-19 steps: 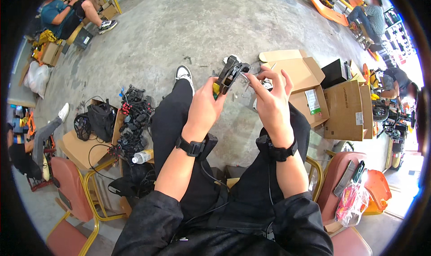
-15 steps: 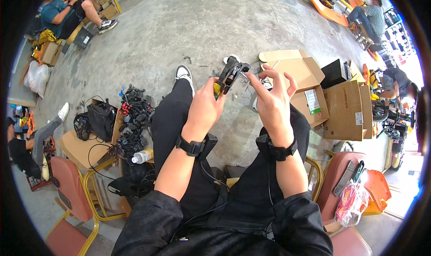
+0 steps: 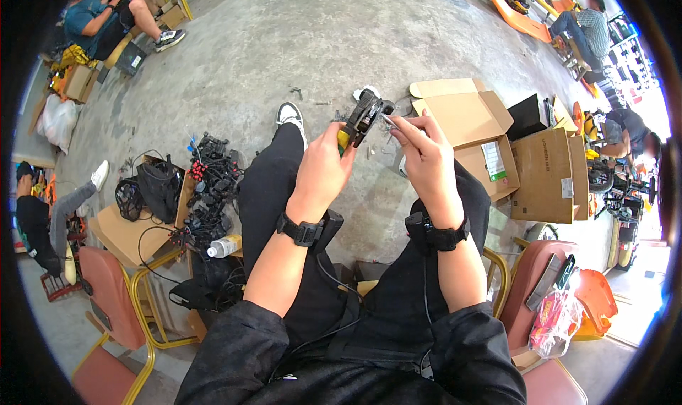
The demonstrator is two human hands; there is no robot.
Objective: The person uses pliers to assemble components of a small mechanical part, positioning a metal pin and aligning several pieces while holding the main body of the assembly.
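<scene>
Over the gap between my knees, my left hand [image 3: 328, 156] is closed around the lower end of a black mechanical part [image 3: 364, 114]. The part is tilted and has an open inner side; a bit of yellow [image 3: 344, 139] shows by my fingers. From the right, my right hand [image 3: 426, 149] pinches a thin silver rod [image 3: 388, 121]. Its tip meets the right side of the black part, or comes very near it. Most of the rod is hidden by my fingers, so its exact kind is unclear.
Left of my legs lies a pile of black parts and cables [image 3: 207, 185], near a plastic bottle [image 3: 224, 247]. Open cardboard boxes [image 3: 543, 174] stand to the right. Red-padded chairs [image 3: 114, 298] flank me. Small scraps lie on the concrete floor [image 3: 284, 57]. Other people sit farther off.
My right hand's raised, spread fingers have folded in and now pinch the silver rod against the black part. My left hand and the part have barely moved.
</scene>
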